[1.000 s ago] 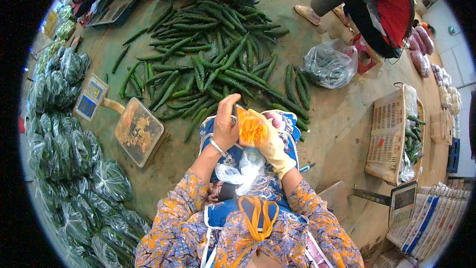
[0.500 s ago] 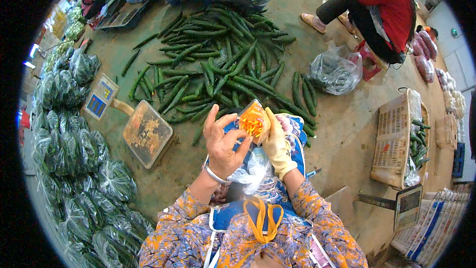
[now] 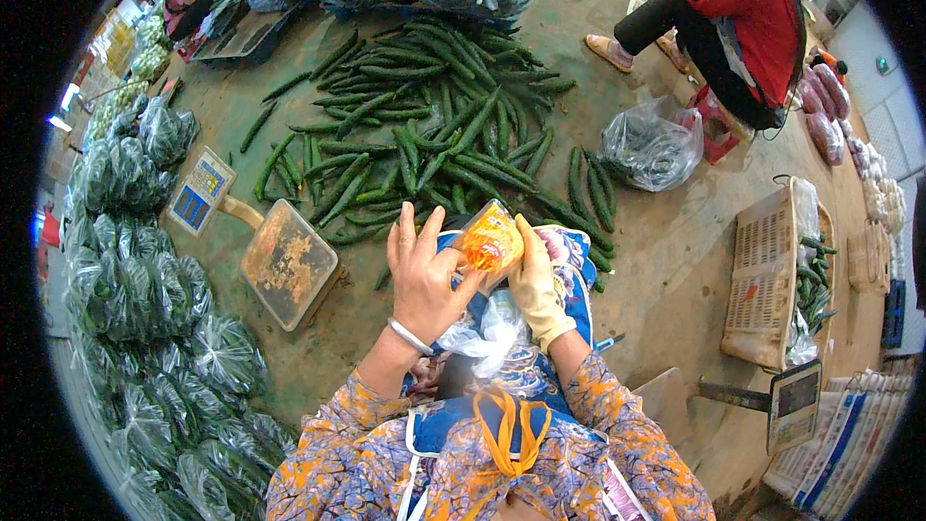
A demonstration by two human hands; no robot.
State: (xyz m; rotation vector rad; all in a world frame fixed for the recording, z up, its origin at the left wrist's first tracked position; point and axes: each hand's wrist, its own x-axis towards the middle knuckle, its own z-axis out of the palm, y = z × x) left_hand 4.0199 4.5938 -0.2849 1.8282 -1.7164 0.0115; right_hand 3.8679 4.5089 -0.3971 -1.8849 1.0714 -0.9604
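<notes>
Clear-plastic bundles (image 3: 135, 285) left of the cucumber pile (image 3: 424, 116) are already bagged; the pile itself lies loose. On its near side, your bare left hand (image 3: 426, 275) pinches the orange packet (image 3: 490, 243) between thumb and forefinger, other fingers spread; whether the packet is open, I cannot tell. Your gloved right hand (image 3: 540, 287) grips the packet's right side. Right of the pile, a crate (image 3: 755, 265) holds more cucumbers (image 3: 810, 282).

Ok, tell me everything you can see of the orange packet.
The packet is small, clear, glossy, plastic-looking, with bright orange contents too blurred to identify. It slants in mid-air: the gloved right hand holds its right side, and the bare left hand touches its lower left edge with thumb and forefinger.
</notes>
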